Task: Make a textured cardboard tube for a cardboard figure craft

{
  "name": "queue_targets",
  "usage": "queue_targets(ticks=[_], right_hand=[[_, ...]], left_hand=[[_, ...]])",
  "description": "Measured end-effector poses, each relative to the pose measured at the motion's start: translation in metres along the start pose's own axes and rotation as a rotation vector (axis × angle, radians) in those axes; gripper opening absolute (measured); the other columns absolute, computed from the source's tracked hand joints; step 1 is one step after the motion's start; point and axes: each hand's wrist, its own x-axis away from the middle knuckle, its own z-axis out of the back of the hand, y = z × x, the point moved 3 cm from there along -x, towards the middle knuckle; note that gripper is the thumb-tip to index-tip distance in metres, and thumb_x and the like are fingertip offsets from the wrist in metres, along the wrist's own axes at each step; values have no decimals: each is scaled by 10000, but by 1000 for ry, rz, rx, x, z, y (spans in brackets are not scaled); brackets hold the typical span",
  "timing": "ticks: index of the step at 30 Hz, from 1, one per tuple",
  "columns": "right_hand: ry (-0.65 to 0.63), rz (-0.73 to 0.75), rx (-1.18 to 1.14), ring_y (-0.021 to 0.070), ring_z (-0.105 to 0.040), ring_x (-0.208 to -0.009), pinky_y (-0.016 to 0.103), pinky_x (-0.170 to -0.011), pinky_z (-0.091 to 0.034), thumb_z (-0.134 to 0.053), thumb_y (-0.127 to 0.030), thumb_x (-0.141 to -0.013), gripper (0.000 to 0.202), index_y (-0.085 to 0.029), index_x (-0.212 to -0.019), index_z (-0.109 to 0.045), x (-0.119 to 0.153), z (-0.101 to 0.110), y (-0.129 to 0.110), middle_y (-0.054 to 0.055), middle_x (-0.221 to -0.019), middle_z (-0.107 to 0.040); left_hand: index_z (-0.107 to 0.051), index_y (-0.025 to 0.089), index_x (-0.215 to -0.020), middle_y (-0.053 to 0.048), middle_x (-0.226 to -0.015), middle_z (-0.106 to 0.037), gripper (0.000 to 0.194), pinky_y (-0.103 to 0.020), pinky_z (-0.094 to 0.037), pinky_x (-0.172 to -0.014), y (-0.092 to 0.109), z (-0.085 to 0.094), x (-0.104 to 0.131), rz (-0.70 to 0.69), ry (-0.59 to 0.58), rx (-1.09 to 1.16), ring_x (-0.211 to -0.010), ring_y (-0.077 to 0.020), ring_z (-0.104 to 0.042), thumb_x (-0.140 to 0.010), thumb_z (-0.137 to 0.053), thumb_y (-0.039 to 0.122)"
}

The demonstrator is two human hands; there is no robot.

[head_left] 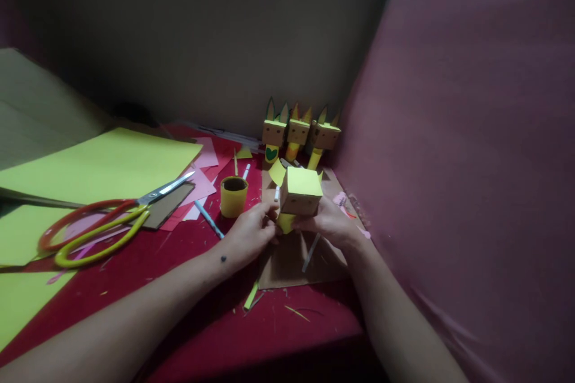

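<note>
A cardboard box figure [302,190] with a yellow top and a yellow lower part stands between my two hands, above a brown cardboard sheet [287,266]. My left hand [252,230] has its fingers closed at the figure's lower left side, on the yellow part. My right hand [330,221] wraps round the right side and base, and some of its fingers are hidden behind the box. Left of the figure stands a yellow paper cup [233,197], upright with its dark inside showing.
Three box figures with pointed ears [293,131] stand at the back. Large scissors [130,215] with red and yellow handles lie open at left on yellow sheets [108,167] and pink paper. A blue stick [209,218] and scraps lie on the red cloth [197,311]; walls rise behind and right.
</note>
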Motion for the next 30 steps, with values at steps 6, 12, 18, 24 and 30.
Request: queue_targets(ticks=[6, 12, 18, 24, 30], right_hand=[[31, -6, 108, 251, -635, -879, 393, -787, -493, -779, -204, -571, 531, -225, -1078, -625, -1, -1, 6, 25, -886, -684], [-19, 43, 120, 219, -636, -814, 373, -772, -504, -755, -199, -607, 376, -199, -970, -657, -3, -2, 7, 19, -853, -679], [31, 84, 240, 241, -618, -907, 362, -760, -506, -719, -195, -625, 399, -184, -1016, -636, -2, -9, 5, 36, -932, -672], [218, 84, 341, 231, -602, -856, 347, -703, -496, -679, -199, -599, 400, -181, -990, -599, -2, -5, 7, 53, -942, -648], [224, 77, 406, 234, -593, -860, 352, -711, -488, -643, -169, -588, 415, -188, -999, -588, -4, -6, 10, 64, -983, -638]], left_hand=[[-556, 148, -1051, 23, -716, -566, 363, -292, -540, -611, 3, -2, 1, -1, -11, 23, -626, -139, -598, -692, -511, 127], [-548, 151, -1071, 26, -718, -588, 409, -295, -538, -616, 3, -3, 2, 6, -10, 25, -608, -132, -585, -667, -505, 108], [-537, 154, -1065, 30, -728, -613, 399, -277, -526, -602, 6, -3, 2, 22, -15, 34, -564, -114, -601, -676, -485, 84], [-501, 166, -1013, 38, -670, -600, 318, -259, -519, -567, 6, 0, 3, 31, 57, -7, -520, -114, -620, -716, -463, 59], [-423, 198, -876, 54, -583, -576, 198, -229, -493, -483, 8, 3, 7, 43, 138, -129, -469, -121, -619, -758, -435, 39]])
